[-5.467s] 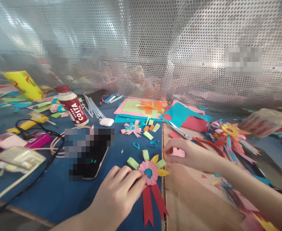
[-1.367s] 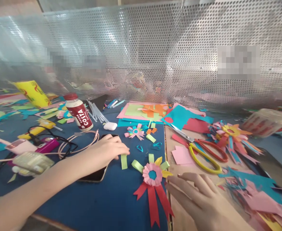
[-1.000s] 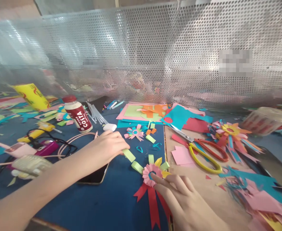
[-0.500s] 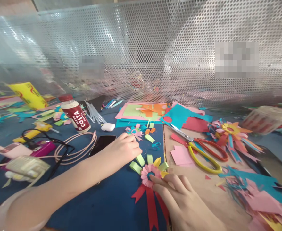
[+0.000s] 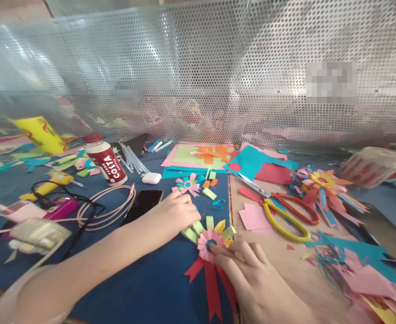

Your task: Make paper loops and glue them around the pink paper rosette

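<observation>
A pink pleated paper rosette [image 5: 205,240] with a blue centre lies on the blue surface. Green and yellow paper loops [image 5: 209,222] fan out above it, and red paper tails [image 5: 213,288] hang below. My right hand [image 5: 257,274] rests at its right side, index fingertip on the rosette's centre, other fingers bent. Up and left of the rosette is my left hand [image 5: 177,210], its fingers curled down; a bit of blue shows by the fingertips, and what they hold is hidden. Just beyond it sits a small pink and blue paper flower [image 5: 187,184].
Open scissors [image 5: 285,213] and pink paper pieces [image 5: 254,217] lie on brown board at right. Behind are stacked coloured sheets [image 5: 184,154]. Leftward stand a Costa bottle [image 5: 106,163], a phone [image 5: 144,203], cables and a yellow glue gun [image 5: 47,184]. A perforated metal screen [image 5: 198,67] crosses the back.
My left hand has shifted slightly down and left, away from the small paper flower, which now shows more fully. My right hand stays on the rosette.
</observation>
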### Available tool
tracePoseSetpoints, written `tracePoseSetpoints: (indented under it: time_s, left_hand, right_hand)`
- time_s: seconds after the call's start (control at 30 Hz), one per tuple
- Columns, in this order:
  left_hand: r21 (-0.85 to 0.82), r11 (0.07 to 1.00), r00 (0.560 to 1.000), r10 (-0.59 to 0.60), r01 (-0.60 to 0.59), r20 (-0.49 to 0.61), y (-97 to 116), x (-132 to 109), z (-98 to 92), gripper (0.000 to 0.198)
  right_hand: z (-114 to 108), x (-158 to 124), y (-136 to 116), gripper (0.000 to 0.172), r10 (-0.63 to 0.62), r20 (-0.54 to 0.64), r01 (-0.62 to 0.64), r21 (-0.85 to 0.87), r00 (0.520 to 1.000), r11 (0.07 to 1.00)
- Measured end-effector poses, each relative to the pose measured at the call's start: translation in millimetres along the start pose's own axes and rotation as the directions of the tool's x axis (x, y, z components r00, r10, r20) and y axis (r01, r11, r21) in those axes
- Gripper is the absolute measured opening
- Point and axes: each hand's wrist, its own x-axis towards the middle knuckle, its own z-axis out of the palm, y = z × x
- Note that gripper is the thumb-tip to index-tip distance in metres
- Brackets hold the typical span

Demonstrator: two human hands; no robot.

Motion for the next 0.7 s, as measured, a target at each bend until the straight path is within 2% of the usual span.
tracePoseSetpoints:
  time_s: [0.23, 0.4, 0.7]
  left_hand:
    - [-0.006, 1.0, 0.999, 0.023, -0.023, -0.035, -3.5, -0.8, 7.4, 0.008]
    - [-0.025, 0.999, 0.999, -0.031, 0.03, -0.022, -1.7, -0.7, 3.6, 0.011]
    - [-0.07, 0.997, 0.999, -0.038, 0.039, 0.011, -1.4, 0.0, 2.1, 0.009]
  right_hand:
    - [-1.2, 0.3, -1.5, 0.031, 0.004, 0.028, -0.004, 0.014, 1.0, 1.0]
    - [-2.9, 1.1, -1.0, 0.032, -0.001, 0.028, 0.001, 0.011, 1.0, 1.0]
    - [-4.4, 1.0, -0.7, 0.036, 0.014, 0.065, -0.015, 0.014, 0.998, 1.0]
